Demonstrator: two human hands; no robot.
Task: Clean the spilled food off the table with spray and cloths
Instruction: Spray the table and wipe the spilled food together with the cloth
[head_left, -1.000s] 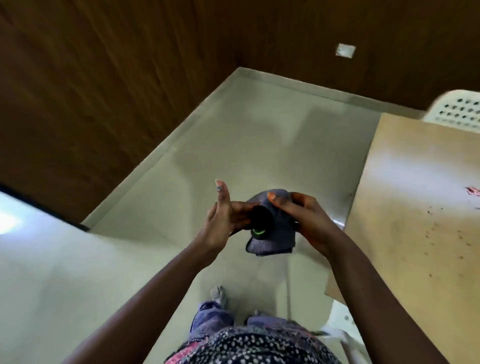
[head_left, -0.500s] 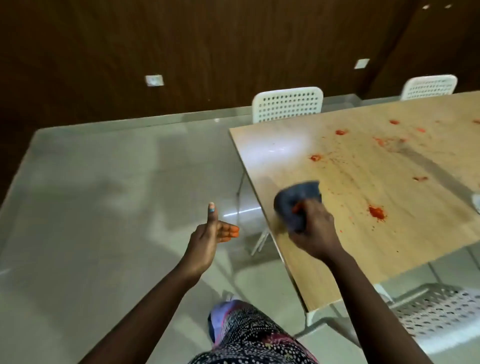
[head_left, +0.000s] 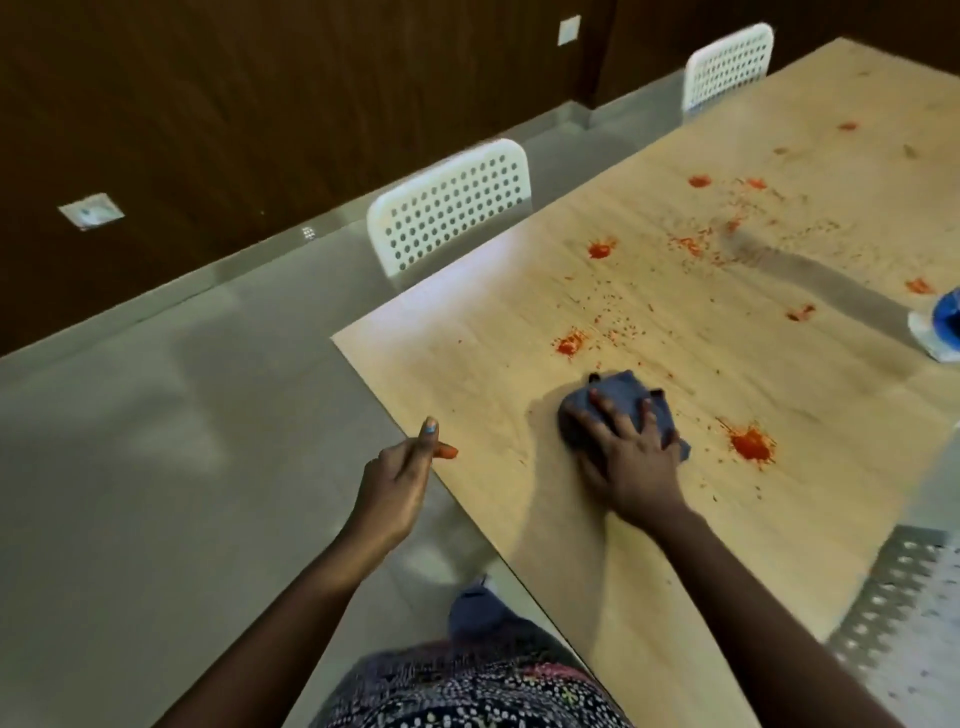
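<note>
Now wiping: right hand, fingers spread, presses cloth on bench. Left hand loosely curled, idle. Next: sweep right toward near stain.

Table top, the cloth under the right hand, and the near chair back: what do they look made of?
Table top: looks like pale wood or wood-look laminate, smooth with a slight sheen; faint grain lines show.
Cloth: soft grey-blue fabric, matte; it bunches under the right hand. The weave is too blurred to tell.
Chair back: probably moulded white plastic, evenly perforated with round holes; painted metal is possible.
</note>
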